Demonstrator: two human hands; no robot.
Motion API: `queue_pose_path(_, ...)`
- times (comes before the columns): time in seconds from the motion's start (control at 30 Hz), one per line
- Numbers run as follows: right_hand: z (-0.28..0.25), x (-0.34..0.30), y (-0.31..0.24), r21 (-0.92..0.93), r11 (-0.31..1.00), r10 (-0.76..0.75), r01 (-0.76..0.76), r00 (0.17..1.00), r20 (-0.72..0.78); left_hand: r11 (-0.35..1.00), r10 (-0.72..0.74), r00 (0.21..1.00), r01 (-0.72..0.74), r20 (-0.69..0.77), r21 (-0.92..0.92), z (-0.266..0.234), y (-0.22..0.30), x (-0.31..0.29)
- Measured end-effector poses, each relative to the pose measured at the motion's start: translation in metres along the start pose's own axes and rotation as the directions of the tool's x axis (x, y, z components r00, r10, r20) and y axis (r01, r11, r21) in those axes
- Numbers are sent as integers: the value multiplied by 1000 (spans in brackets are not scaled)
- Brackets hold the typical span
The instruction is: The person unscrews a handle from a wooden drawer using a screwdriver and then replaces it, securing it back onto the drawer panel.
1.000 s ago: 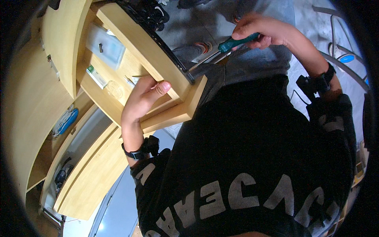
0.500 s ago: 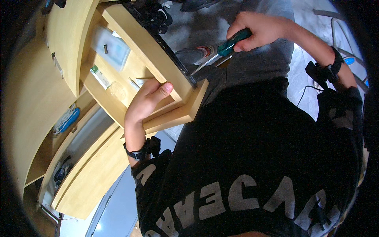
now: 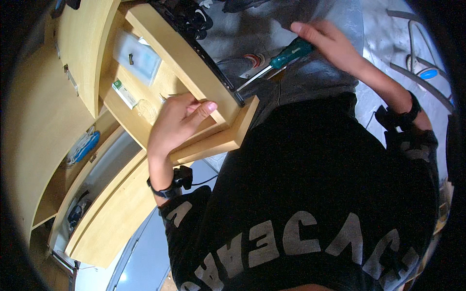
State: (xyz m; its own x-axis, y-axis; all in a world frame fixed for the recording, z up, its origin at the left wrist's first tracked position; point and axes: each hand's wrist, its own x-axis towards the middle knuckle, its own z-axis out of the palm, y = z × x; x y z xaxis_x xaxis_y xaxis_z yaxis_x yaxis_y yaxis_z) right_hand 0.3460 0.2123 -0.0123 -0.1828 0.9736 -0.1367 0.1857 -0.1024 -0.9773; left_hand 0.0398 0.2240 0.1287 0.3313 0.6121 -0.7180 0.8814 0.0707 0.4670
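Note:
A wooden drawer (image 3: 182,63) is pulled out of the cabinet, with a black metal slide rail (image 3: 213,65) along its outer side. My left hand (image 3: 177,121) is closed on the drawer's side wall near its front panel (image 3: 245,121). The thumb rests by the top edge while the other fingers are mostly hidden inside. My right hand (image 3: 332,46) holds the butt of a green-handled screwdriver (image 3: 291,53), one digit stretched away from the handle. The metal shaft slants down to the rail's end by the front panel. Whether its tip sits in a screw is too small to tell.
Inside the drawer lie a translucent plastic case (image 3: 138,58), a small white-and-green box (image 3: 124,93) and a coiled pale cord (image 3: 145,111). A blue-and-white cord bundle (image 3: 85,145) lies in an open compartment at left. Dark shoes (image 3: 199,22) stand beyond the rail.
My right hand has turned and loosened its wrap, shifting to the handle's end. The screwdriver tip stays by the rail's end. My left hand still holds the drawer wall.

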Motion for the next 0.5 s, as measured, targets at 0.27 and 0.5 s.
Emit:
queue_pose_path(0.27, -19, -4, -4, 35, 999, -41, 34, 966, 254, 931, 330, 944, -323, -11, 172, -29, 64, 19)
queue_pose_path(0.5, -29, -10, -12, -90, 930, -327, 357, 914, 239, 854, 513, 856, -501, 65, -144, 11, 101, 93)
